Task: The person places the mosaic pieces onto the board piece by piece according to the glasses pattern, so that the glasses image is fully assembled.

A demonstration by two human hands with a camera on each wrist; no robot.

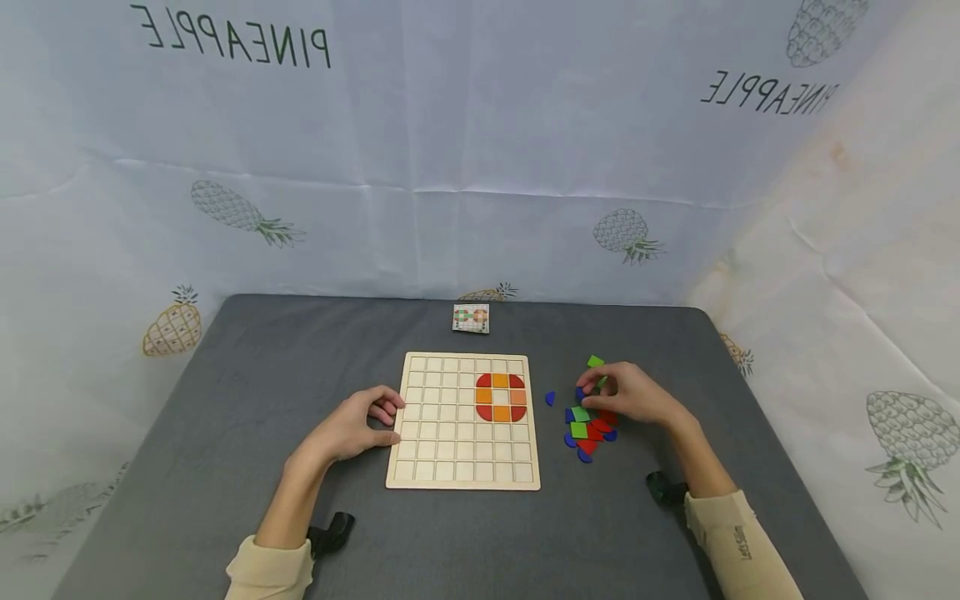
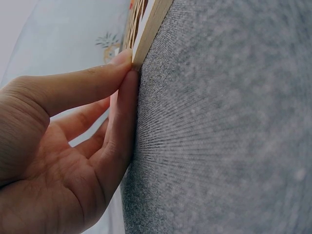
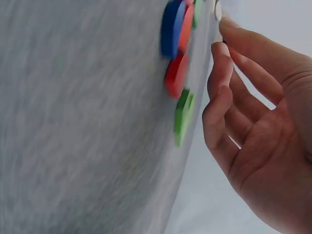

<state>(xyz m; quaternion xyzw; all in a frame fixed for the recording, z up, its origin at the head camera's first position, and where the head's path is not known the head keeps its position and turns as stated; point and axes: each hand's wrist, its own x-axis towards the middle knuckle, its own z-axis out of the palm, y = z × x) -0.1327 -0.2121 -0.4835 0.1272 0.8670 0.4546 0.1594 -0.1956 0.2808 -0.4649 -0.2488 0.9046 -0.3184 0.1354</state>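
Note:
A pale wooden board (image 1: 442, 472) with a square grid lies mid-table; a ring of red and orange tiles (image 1: 501, 380) fills cells at its upper right. My left hand (image 1: 351, 427) pinches the board's left edge between thumb and fingers; the wooden edge (image 2: 146, 41) shows at the fingertips in the left wrist view. Over the loose pieces right of the board, my right hand (image 1: 632, 393) pinches a small blue piece (image 1: 580, 392) between thumb and index finger. Most of that piece is hidden by the fingertips in the right wrist view.
Below the right hand is a loose cluster of green squares (image 1: 579, 430), red pieces (image 1: 587, 447) and blue rounded pieces (image 1: 585, 456). One blue piece (image 1: 551, 398) lies apart, nearer the board. A small pattern card (image 1: 471, 318) sits at the table's far edge.

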